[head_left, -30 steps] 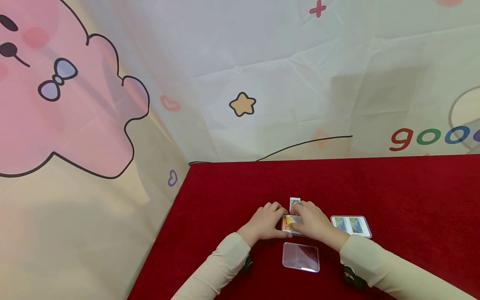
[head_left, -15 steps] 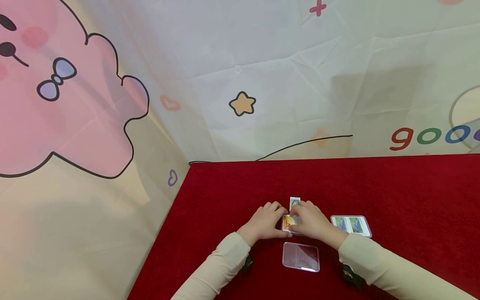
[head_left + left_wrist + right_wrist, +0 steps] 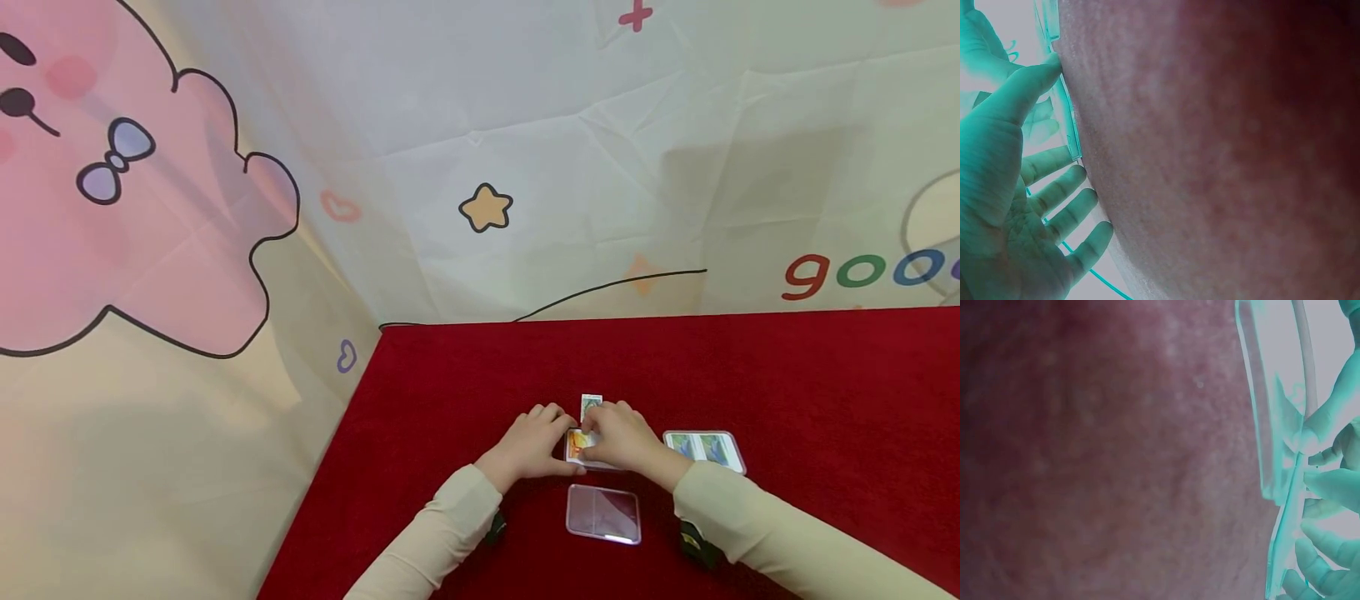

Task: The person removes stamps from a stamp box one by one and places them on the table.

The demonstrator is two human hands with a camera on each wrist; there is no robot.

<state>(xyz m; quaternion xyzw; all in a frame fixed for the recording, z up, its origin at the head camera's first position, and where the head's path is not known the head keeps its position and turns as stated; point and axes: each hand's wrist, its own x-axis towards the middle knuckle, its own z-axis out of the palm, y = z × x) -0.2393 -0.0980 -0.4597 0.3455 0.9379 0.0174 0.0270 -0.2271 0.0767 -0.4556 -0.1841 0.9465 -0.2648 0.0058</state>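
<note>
Card (image 3: 577,443) likely light, case (image 3: 603,467) stiff; take edges | left hand (image 3: 532,446) 9 o'clock, fingers extended | right hand (image 3: 619,437) 3 o'clock, grip unclear

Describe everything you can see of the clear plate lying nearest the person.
The clear plate is a transparent, plastic-looking rectangle with rounded corners and a pale, pinkish rim. A thin line crosses it near the middle, and a glint sits on its near edge. It lies flat on the red cloth, slightly askew, the red showing through. Only the cloth appears to touch it.
</note>
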